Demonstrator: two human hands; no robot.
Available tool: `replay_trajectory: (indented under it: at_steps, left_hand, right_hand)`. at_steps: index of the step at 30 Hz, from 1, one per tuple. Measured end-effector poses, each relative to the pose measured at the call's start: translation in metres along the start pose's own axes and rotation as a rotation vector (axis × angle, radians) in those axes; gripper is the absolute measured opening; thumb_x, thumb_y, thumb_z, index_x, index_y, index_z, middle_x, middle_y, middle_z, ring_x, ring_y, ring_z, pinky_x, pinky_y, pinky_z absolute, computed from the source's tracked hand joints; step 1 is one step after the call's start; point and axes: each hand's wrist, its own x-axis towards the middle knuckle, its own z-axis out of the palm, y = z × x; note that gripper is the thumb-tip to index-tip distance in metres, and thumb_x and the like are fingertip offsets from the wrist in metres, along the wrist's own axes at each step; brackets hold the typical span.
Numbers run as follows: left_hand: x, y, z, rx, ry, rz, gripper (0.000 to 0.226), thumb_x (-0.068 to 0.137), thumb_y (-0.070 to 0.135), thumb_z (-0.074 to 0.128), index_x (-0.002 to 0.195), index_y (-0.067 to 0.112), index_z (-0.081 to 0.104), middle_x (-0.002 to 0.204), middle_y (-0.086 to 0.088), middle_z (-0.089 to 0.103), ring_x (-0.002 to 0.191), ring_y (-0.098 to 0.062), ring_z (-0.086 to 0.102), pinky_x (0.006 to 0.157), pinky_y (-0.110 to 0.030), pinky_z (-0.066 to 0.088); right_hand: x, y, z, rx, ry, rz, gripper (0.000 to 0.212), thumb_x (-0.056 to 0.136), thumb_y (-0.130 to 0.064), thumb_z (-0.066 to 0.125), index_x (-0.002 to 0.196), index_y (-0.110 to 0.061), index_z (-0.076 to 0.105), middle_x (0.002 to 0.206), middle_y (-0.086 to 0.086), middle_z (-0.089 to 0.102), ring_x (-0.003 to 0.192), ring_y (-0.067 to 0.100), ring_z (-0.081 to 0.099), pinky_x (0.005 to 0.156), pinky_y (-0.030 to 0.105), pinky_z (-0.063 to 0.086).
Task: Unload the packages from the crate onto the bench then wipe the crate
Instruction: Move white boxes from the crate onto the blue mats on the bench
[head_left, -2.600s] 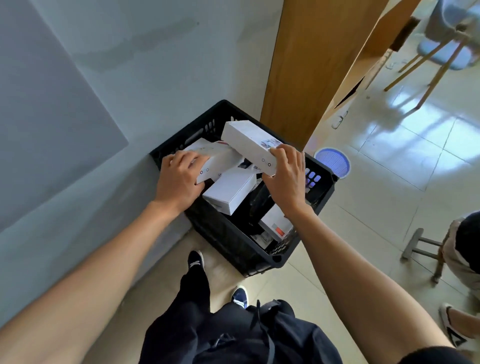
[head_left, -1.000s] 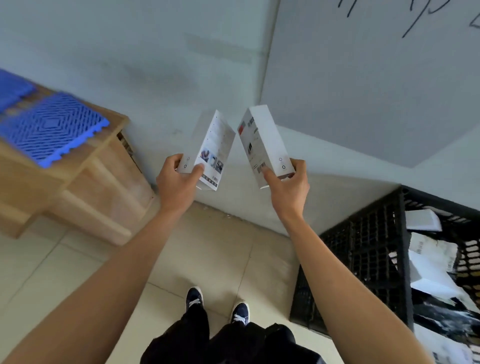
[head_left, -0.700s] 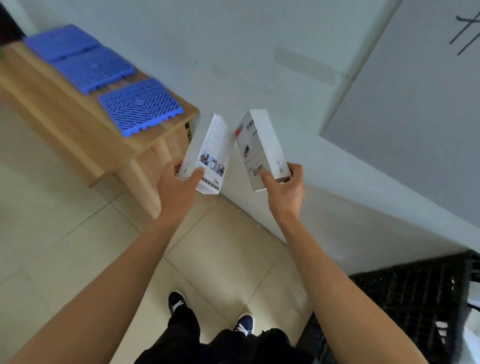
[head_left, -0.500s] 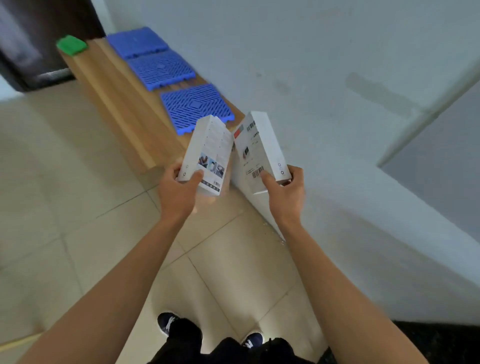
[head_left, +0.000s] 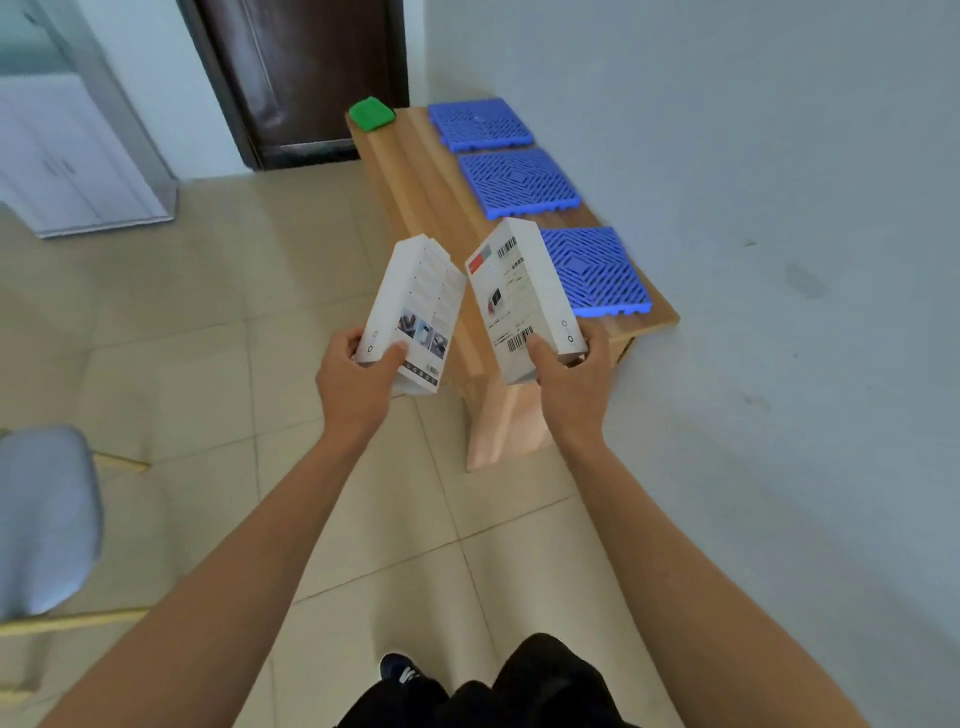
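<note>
Two white packages, one per hand, both held off the floor short of the table (head_left: 415, 171). Left package (head_left: 415, 306) pinched at its lower end by the left hand (head_left: 358, 384), thumb across the printed face, fingers wrapped behind. Right package (head_left: 519, 296) gripped likewise at its lower corner by the right hand (head_left: 571, 384), thumb on the barcode side, fingers curled around the far edge. Both tilted, top ends leaning away from the hands, close together but apart.

Probably light, going by the one-handed end grip; stiff cardboard, smooth and likely a little slippery, so best held across the narrow sides near the middle for setting down flat. Contents unknown, perhaps fragile; a gentle placement is advised.

Beyond the fingertips, three blue grid tiles (head_left: 519, 182) lying in a row along the wall side of the table, bare wood beside them toward the left hand. Farther out, a green cloth (head_left: 370, 113) on the far end, likely for the wiping. No crate in view; contents not checkable.
</note>
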Motion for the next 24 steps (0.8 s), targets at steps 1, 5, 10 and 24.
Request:
replay_trajectory:
  at_steps: [1,5,10,24]
  left_hand:
    - [0.009,-0.001,-0.004,-0.006,0.013,-0.012,0.043,0.078,0.032,0.082,0.116,0.025,0.063,0.11,0.01,0.07,0.098,-0.013,0.071,0.085,-0.047,0.061]
    - [0.046,-0.006,-0.011,0.003,0.056,-0.021,0.042,0.077,0.032,0.083,0.113,0.028,0.061,0.108,0.012,0.069,0.098,-0.013,0.07,0.085,-0.048,0.061]
    - [0.098,-0.008,-0.004,0.048,0.091,0.0,0.044,0.079,0.032,0.081,0.118,0.029,0.061,0.106,0.018,0.066,0.095,-0.01,0.069,0.083,-0.047,0.061]
    - [0.241,0.021,0.042,0.044,0.103,0.013,0.055,0.082,0.03,0.079,0.134,0.037,0.064,0.128,0.004,0.063,0.111,-0.017,0.066,0.091,-0.048,0.059]
  right_hand:
    - [0.003,-0.001,0.012,0.003,-0.008,-0.001,0.042,0.079,-0.034,0.079,0.115,-0.029,0.058,0.092,-0.02,0.069,0.083,0.006,0.067,0.072,0.025,0.057]
    - [0.025,-0.001,0.053,-0.036,-0.066,-0.01,0.051,0.081,-0.034,0.08,0.124,-0.024,0.055,0.108,-0.01,0.069,0.094,0.004,0.065,0.073,0.013,0.051]
    - [0.07,0.004,0.099,-0.077,-0.106,-0.052,0.059,0.082,-0.034,0.08,0.131,-0.021,0.05,0.12,-0.003,0.063,0.11,0.015,0.062,0.091,0.038,0.057]
    - [0.203,-0.009,0.185,-0.028,-0.266,-0.184,0.054,0.089,-0.038,0.072,0.136,-0.045,0.047,0.113,-0.057,0.038,0.098,-0.005,0.064,0.06,0.016,0.058]
